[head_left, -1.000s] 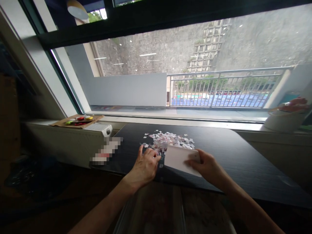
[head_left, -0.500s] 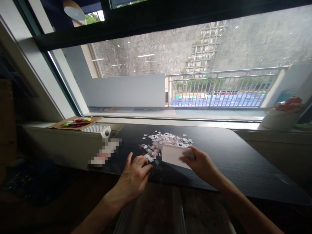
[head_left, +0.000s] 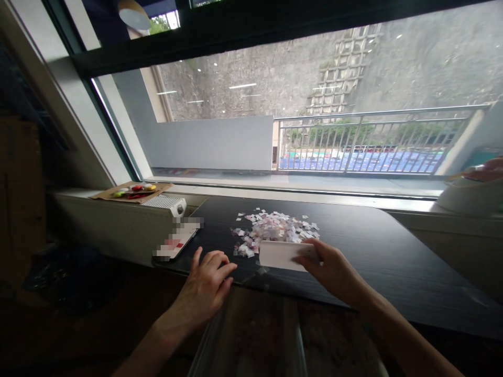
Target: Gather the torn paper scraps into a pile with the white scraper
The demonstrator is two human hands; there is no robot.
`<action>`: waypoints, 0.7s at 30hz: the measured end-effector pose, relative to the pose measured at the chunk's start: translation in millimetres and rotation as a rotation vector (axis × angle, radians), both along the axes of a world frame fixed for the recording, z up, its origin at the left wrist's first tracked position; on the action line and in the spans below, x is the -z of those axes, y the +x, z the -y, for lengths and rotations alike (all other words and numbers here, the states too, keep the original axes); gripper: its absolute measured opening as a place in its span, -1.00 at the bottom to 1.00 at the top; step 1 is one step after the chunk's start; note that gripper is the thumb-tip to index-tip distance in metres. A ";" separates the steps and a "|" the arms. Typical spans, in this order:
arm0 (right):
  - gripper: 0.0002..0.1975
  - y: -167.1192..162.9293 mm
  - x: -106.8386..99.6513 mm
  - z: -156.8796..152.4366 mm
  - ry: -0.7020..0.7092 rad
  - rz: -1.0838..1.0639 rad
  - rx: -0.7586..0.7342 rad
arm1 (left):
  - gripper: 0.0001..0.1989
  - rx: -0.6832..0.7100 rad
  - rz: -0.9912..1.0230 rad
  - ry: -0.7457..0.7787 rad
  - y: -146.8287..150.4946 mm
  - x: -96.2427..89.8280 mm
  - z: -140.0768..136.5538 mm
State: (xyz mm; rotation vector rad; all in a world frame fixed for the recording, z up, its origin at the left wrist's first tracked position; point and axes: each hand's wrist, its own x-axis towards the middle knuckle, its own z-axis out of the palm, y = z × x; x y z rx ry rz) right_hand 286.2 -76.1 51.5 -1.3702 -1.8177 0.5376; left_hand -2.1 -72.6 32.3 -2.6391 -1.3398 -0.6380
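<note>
My right hand (head_left: 324, 264) grips a flat white rectangular card (head_left: 283, 255) at its right end, where a small dark hole shows. The card stands tilted at the near side of a heap of small paper pieces (head_left: 275, 228), mostly white and pinkish. Some loose bits lie around the heap, and a few scraps (head_left: 262, 269) rest just in front of the card. To the left, my left hand (head_left: 208, 277) hovers by the front edge of the black table (head_left: 353, 235), its fingers curved and apart, with nothing in them.
A partly blurred flat item (head_left: 183, 241) lies on the table's left end. Beyond it is a white radiator (head_left: 106, 222), with brown paper (head_left: 106, 193) holding colourful pieces on top. A clear container (head_left: 251, 335) sits below the front edge. A wide window backs the table.
The card has tilted and come slightly nearer the front edge in my right hand. My left hand has drawn left, away from the paper pieces. The whole view has shifted a little.
</note>
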 end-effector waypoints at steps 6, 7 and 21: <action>-0.85 -6.3 -1.4 -7.2 0.011 0.030 0.016 | -0.73 -0.025 0.007 -0.028 -4.1 4.6 0.3; -0.85 -6.2 -0.3 -6.9 0.001 0.023 -0.001 | -0.73 -0.027 0.007 -0.032 -4.8 4.4 0.9; -0.72 28.7 15.1 -16.4 -0.404 -0.461 0.107 | -0.73 -0.049 -0.004 -0.051 -6.2 6.4 3.5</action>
